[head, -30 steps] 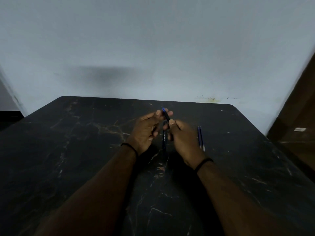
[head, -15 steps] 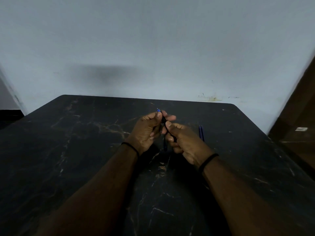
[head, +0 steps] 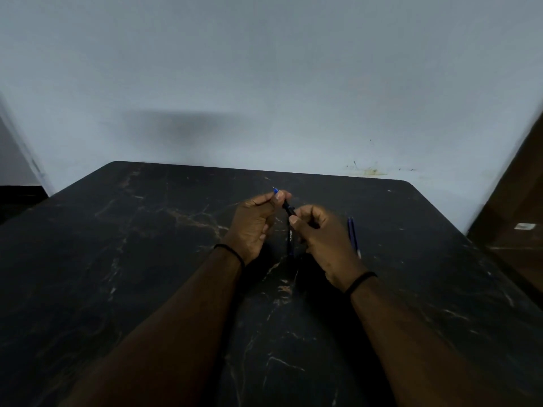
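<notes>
Both hands are raised over the middle of a black marble table [head: 147, 259]. My left hand [head: 254, 224] pinches the blue tip end of a dark pen [head: 288, 208] between thumb and fingers. My right hand [head: 321, 242] grips the same pen's barrel just below, fingers curled round it. The pen slants from upper left to lower right between the hands. A second dark pen part [head: 291, 240] with pale lettering lies on the table under the hands, partly hidden.
Two thin blue refills [head: 353, 236] lie side by side on the table just right of my right hand. A pale wall rises behind the table's far edge. A brown wooden surface [head: 517, 230] stands at the far right.
The pen's tip end has shifted left and up a little with my left hand. My right hand has slid lower and rightward along the barrel, so more of the pen shows between the hands.
</notes>
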The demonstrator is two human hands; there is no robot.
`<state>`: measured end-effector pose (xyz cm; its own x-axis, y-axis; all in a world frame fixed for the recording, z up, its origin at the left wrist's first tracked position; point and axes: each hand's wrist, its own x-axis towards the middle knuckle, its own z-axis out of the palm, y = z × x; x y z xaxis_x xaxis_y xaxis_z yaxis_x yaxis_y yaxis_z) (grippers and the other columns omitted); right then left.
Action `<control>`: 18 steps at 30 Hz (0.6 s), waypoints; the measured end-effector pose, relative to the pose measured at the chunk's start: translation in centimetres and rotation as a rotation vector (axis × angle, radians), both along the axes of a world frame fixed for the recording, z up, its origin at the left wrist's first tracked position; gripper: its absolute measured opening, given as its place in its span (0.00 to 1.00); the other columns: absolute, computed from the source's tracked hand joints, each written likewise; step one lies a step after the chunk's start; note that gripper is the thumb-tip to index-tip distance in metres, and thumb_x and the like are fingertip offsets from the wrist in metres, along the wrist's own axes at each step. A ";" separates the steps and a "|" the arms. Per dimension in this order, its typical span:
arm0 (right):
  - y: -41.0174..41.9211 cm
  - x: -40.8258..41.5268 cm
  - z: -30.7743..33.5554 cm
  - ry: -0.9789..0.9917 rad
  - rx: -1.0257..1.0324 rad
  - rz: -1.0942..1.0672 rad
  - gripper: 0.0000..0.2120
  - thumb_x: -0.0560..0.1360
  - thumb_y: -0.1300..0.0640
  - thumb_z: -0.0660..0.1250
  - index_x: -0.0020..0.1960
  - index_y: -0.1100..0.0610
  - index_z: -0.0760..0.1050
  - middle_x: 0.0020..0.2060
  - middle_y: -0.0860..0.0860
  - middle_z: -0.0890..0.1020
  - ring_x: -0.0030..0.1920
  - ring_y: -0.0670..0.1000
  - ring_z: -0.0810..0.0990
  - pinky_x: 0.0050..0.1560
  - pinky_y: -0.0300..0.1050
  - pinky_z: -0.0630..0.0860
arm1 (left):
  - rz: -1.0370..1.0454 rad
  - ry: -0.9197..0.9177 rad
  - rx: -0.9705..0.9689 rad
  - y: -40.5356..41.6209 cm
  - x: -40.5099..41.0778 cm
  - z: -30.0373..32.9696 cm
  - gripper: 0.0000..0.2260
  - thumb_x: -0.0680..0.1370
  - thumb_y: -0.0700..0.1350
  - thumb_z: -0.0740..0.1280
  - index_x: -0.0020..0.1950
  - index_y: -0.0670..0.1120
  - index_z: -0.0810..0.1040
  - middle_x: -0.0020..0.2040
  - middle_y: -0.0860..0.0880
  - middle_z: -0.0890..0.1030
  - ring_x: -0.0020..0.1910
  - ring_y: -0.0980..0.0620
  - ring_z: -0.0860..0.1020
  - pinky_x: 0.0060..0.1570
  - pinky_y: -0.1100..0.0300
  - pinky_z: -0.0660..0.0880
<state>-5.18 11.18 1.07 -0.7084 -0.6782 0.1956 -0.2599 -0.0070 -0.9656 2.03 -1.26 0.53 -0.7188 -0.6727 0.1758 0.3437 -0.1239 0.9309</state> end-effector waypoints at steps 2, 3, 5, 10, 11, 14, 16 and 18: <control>0.2 0.0 0.0 -0.035 -0.036 0.022 0.06 0.77 0.60 0.70 0.53 0.57 0.76 0.41 0.53 0.82 0.33 0.45 0.78 0.33 0.37 0.73 | -0.005 0.003 0.006 0.1 0.0 0.1 0.08 0.72 0.51 0.70 0.43 0.50 0.87 0.32 0.46 0.69 0.19 0.58 0.58 0.22 0.62 0.51; 0.2 0.0 0.0 -0.049 -0.044 0.027 0.08 0.77 0.59 0.71 0.55 0.57 0.75 0.41 0.53 0.83 0.32 0.43 0.78 0.31 0.35 0.72 | -0.007 0.004 0.006 0.1 0.1 0.1 0.08 0.72 0.51 0.70 0.43 0.49 0.87 0.30 0.46 0.68 0.19 0.58 0.58 0.22 0.62 0.52; 0.1 0.1 0.0 -0.053 -0.020 0.022 0.09 0.80 0.52 0.67 0.56 0.56 0.77 0.41 0.54 0.85 0.30 0.39 0.78 0.32 0.34 0.72 | -0.007 0.000 0.008 0.1 0.1 0.1 0.07 0.75 0.48 0.69 0.44 0.48 0.86 0.27 0.50 0.70 0.20 0.59 0.59 0.20 0.65 0.54; -0.2 0.0 -0.2 0.025 0.066 -0.034 0.17 0.84 0.52 0.59 0.47 0.59 0.82 0.35 0.52 0.83 0.27 0.40 0.73 0.29 0.32 0.69 | 0.000 -0.009 0.007 0.0 0.1 0.0 0.07 0.77 0.46 0.68 0.45 0.47 0.85 0.27 0.50 0.71 0.18 0.59 0.60 0.19 0.68 0.55; -0.2 0.0 -0.2 0.047 0.054 -0.042 0.16 0.83 0.53 0.60 0.46 0.60 0.82 0.36 0.54 0.83 0.29 0.41 0.74 0.29 0.32 0.70 | -0.007 -0.005 0.006 0.1 0.2 0.1 0.07 0.76 0.48 0.69 0.44 0.48 0.86 0.28 0.48 0.70 0.18 0.59 0.59 0.19 0.68 0.55; 0.0 -0.2 -0.3 0.093 0.018 -0.059 0.08 0.80 0.56 0.67 0.49 0.60 0.81 0.42 0.56 0.84 0.34 0.43 0.76 0.38 0.38 0.74 | -0.024 0.010 0.004 0.0 0.2 0.0 0.08 0.72 0.51 0.70 0.44 0.48 0.86 0.27 0.48 0.67 0.18 0.59 0.59 0.18 0.67 0.56; 0.0 -0.1 -0.3 0.062 -0.029 -0.050 0.06 0.77 0.58 0.72 0.51 0.58 0.78 0.44 0.56 0.84 0.37 0.46 0.78 0.41 0.43 0.75 | -0.032 0.023 0.007 -0.1 0.1 -0.1 0.08 0.75 0.47 0.69 0.46 0.46 0.85 0.26 0.50 0.69 0.18 0.59 0.62 0.17 0.68 0.59; 0.0 -0.1 -0.2 0.038 -0.034 -0.031 0.08 0.76 0.56 0.72 0.53 0.57 0.77 0.43 0.54 0.84 0.38 0.48 0.81 0.42 0.42 0.77 | -0.046 0.035 0.013 -0.2 0.0 -0.2 0.07 0.78 0.44 0.67 0.49 0.43 0.83 0.27 0.50 0.71 0.18 0.60 0.64 0.17 0.69 0.61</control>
